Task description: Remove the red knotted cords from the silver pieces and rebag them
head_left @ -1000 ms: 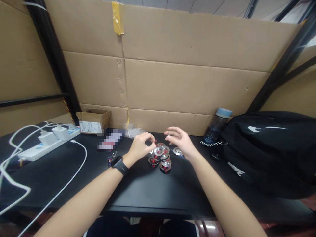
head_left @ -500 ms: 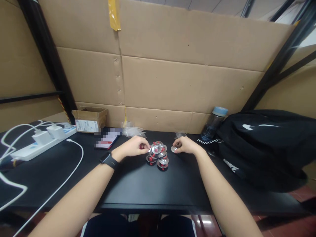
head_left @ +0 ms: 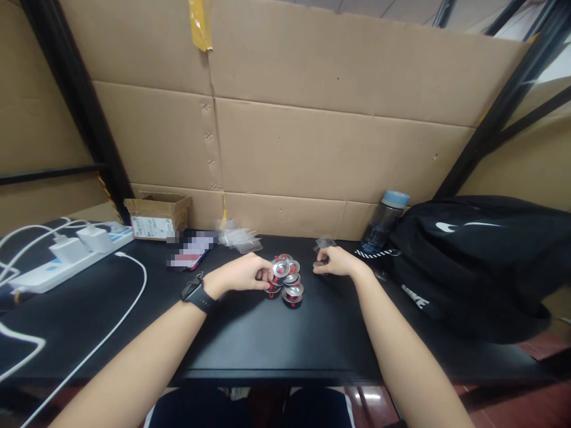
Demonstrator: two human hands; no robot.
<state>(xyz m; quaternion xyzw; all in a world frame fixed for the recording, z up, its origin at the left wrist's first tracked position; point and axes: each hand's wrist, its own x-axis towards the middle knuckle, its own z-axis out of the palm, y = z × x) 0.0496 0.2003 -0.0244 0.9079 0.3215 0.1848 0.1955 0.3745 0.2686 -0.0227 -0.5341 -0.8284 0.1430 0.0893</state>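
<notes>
Several small silver finger cymbals [head_left: 292, 290] with red cord loops lie heaped on the black table in front of me. My left hand [head_left: 250, 274] is at the heap's left side, its thumb and fingers closed on the edge of a cymbal [head_left: 272, 292] there. The fingers partly hide that cymbal. To the right of the heap, apart from it, my right hand [head_left: 335, 261] pinches another cymbal [head_left: 318, 268] low over the tabletop. Most of this one is covered by my fingers.
Clear plastic bags [head_left: 238, 238] and a phone [head_left: 191, 251] lie behind my left hand. Further left are an open cardboard box [head_left: 157, 217] and a white power strip [head_left: 66, 261] with cables. On the right stand a water bottle [head_left: 384, 221] and a black backpack [head_left: 477, 267].
My left hand has shifted slightly down and nearer along the heap's left side, onto the lower cymbal. My right hand stays almost in place with its cymbal, which is now more hidden.
</notes>
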